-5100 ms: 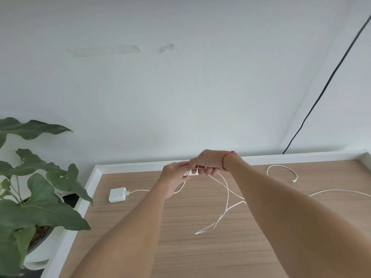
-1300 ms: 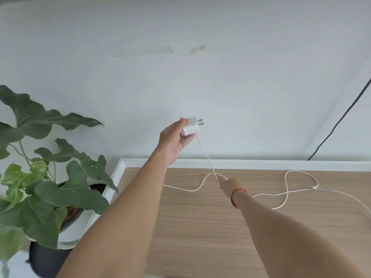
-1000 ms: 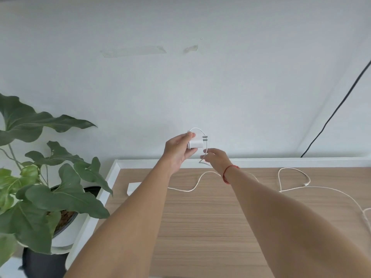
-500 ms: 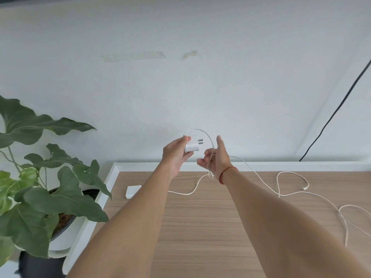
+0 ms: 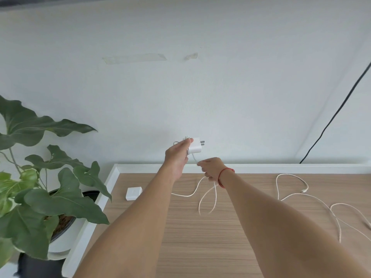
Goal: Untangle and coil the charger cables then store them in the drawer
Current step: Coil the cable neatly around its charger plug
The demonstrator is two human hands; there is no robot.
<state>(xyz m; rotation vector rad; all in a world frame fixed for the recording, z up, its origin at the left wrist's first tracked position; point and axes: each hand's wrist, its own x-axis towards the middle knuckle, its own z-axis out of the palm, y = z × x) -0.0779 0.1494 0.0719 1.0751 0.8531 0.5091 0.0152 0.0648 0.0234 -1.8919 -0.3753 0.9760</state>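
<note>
The left hand (image 5: pixel 177 157) is raised above the far edge of the desk (image 5: pixel 200 237), clamped on a white charger (image 5: pixel 195 147) whose prongs point right; a short loop of white cable (image 5: pixel 206 191) shows over the thumb, lying against the charger's left side. The right hand (image 5: pixel 210 169) sits just below and right of it, fingers pinched on the same cable where it drops from the charger; a red string (image 5: pixel 225 173) circles that wrist. Below the right hand the cable hangs in long loose loops that reach the desk; one strand runs left behind the left forearm. A second charger (image 5: pixel 133 193) lies flat on the desk near its far left corner, apart from both hands. At the right, more white cable (image 5: pixel 291 194) sprawls in open curves across the wood, one plug end lying near the far edge; whether it joins the held cable I cannot tell. A potted plant (image 5: pixel 50 187) stands left of the desk; a black wire (image 5: pixel 341 105) runs down the wall at far right. No drawer is in view.
</note>
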